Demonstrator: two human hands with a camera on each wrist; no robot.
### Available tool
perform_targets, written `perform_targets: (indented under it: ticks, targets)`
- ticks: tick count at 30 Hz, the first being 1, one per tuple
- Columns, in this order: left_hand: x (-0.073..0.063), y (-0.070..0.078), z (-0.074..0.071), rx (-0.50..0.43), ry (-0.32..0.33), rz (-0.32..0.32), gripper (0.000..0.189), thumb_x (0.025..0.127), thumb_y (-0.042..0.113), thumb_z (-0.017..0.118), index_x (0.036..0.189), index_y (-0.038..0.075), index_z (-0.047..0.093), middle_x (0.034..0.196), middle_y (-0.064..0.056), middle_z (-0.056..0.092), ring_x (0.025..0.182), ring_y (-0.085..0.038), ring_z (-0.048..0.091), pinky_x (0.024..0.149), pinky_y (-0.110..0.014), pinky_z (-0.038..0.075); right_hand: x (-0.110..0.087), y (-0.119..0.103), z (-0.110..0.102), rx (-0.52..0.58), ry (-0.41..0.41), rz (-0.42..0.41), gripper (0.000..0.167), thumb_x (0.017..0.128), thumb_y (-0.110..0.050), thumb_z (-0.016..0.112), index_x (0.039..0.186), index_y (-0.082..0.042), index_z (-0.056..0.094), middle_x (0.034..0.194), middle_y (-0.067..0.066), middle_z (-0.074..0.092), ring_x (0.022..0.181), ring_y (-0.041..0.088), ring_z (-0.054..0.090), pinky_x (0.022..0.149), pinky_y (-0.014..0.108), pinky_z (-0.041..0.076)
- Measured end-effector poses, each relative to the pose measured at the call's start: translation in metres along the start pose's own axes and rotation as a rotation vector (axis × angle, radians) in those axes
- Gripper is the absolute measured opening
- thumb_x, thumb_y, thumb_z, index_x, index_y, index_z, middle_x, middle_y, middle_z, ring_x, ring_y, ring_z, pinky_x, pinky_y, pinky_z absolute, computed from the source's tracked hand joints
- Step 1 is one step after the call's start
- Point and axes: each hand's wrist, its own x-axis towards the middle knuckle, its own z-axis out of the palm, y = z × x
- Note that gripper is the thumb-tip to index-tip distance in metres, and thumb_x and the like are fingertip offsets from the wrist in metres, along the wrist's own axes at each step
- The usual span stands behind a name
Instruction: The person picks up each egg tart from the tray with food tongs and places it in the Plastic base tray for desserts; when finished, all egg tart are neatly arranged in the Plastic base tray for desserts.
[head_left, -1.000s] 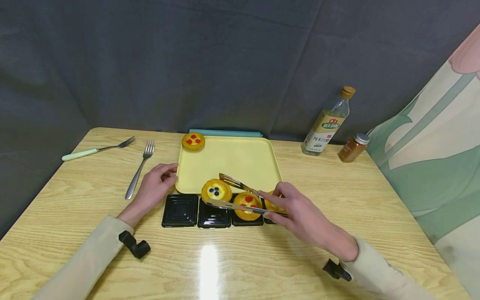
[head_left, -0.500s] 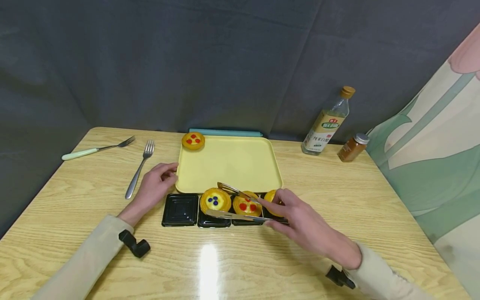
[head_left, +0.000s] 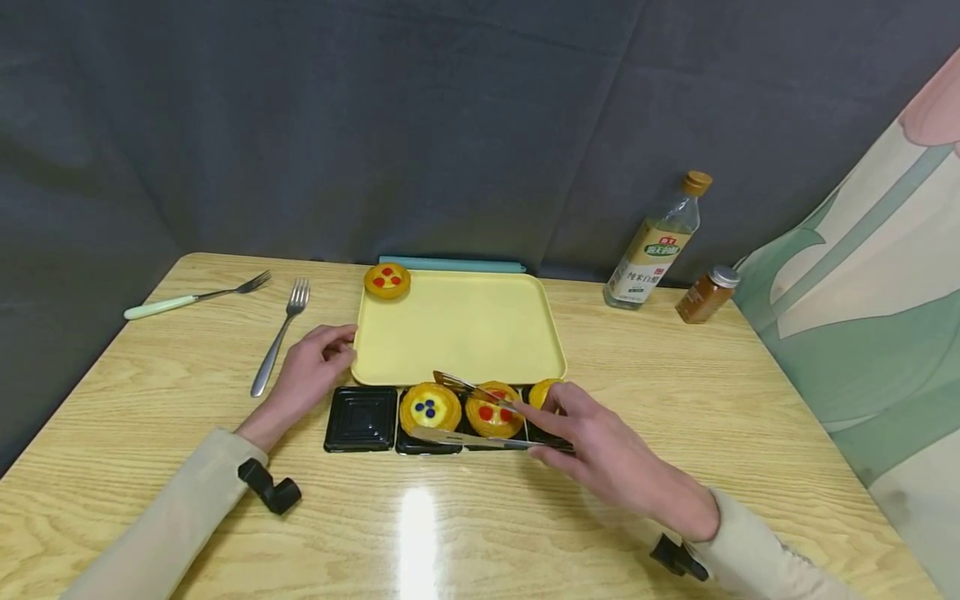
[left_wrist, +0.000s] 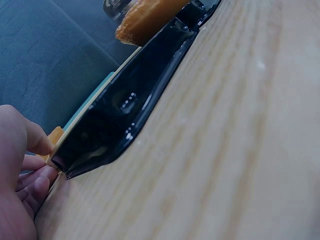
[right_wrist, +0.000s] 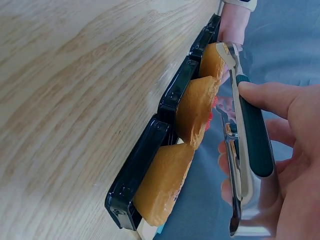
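My right hand (head_left: 618, 450) holds metal tongs (right_wrist: 254, 132) with dark green grips. Their spread arms reach left over a strawberry-topped egg tart (head_left: 493, 422), with the tips beside a blueberry-topped egg tart (head_left: 429, 409). Both tarts sit in black square trays (right_wrist: 132, 180). A third tart (head_left: 543, 395) stands in the rightmost black tray, partly hidden by my right hand. At the left edge of the yellow tray (head_left: 461, 329), my left hand (head_left: 311, 367) pinches the rim with bent fingers. Another strawberry-topped tart (head_left: 387, 282) lies in that tray's far left corner.
The leftmost black tray (head_left: 362, 419) holds no tart. Two forks, one all metal (head_left: 279, 342) and one green-handled (head_left: 161, 308), lie at left. A vinegar bottle (head_left: 648, 250) and a brown jar (head_left: 707, 295) stand at right. A teal bar (head_left: 452, 265) lies behind the yellow tray.
The tongs have come down toward me with the blueberry tart, which now sits in the second black tray. Their arms look slightly wider apart. My left hand stays at the yellow tray.
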Motion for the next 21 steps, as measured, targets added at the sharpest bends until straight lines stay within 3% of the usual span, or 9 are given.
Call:
perform_targets:
  ticks: [13, 21]
  targets:
    - [0.0007, -0.001, -0.0005, -0.008, -0.005, -0.011, 0.043, 0.096, 0.008, 0.055, 0.136, -0.005, 0.059, 0.114, -0.015, 0.062, 0.097, -0.026, 0.056, 0.083, -0.039, 0.045, -0.0015, -0.0029, -0.0029, 0.017, -0.001, 0.034, 0.059, 0.089, -0.02, 0.08, 0.144, -0.013, 0.058, 0.099, -0.01, 0.042, 0.086, 0.007, 0.039, 0.066, 0.021, 0.037]
    - [0.0008, -0.001, 0.0, -0.003, -0.003, -0.01, 0.042, 0.096, 0.008, 0.056, 0.136, -0.005, 0.059, 0.114, -0.015, 0.062, 0.097, -0.027, 0.056, 0.083, -0.04, 0.045, -0.0019, -0.0033, -0.0089, 0.039, 0.044, 0.053, 0.058, 0.089, -0.021, 0.079, 0.143, -0.014, 0.059, 0.098, -0.005, 0.044, 0.086, 0.008, 0.04, 0.065, 0.022, 0.039]
